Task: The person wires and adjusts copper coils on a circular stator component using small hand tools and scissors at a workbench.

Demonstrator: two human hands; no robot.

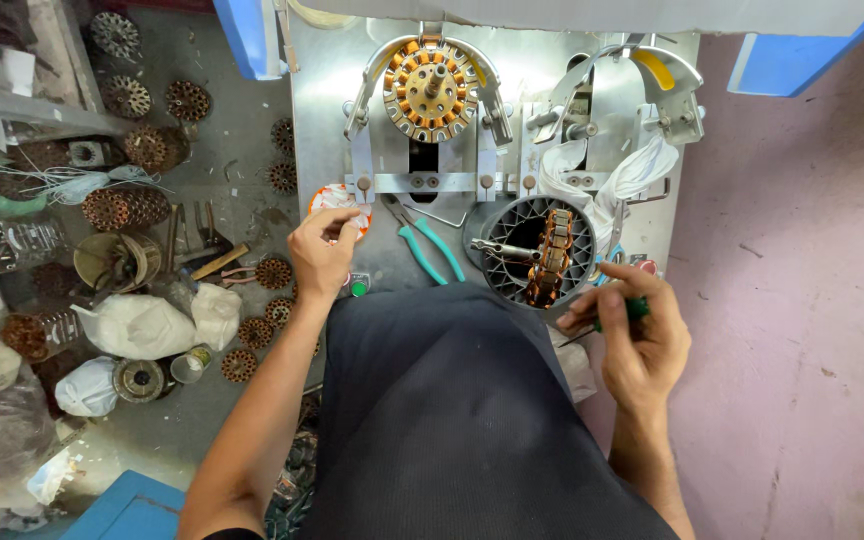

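Head view, looking down past my dark apron (452, 420) onto the metal bench (322, 90). My left hand (322, 250) reaches into a small orange tub (324, 198) of white pieces at the bench's left edge; its fingers (344, 222) are pinched on something in the tub, though I cannot tell what. My right hand (637, 335) sits at the bench's right front, fingers clenched on a green-handled tool (635, 308), just beside the black fan housing (522, 255). A copper-wound stator (550, 255) stands on edge inside that housing. Teal pliers (427, 245) lie between the tub and the housing. Farther back, a second stator (430, 90) is mounted flat in a winding jig (422, 180), and a white rag (642, 170) hangs on the right-hand jig. Spare stators (122, 208) and white bags (137, 325) litter the floor to my left.
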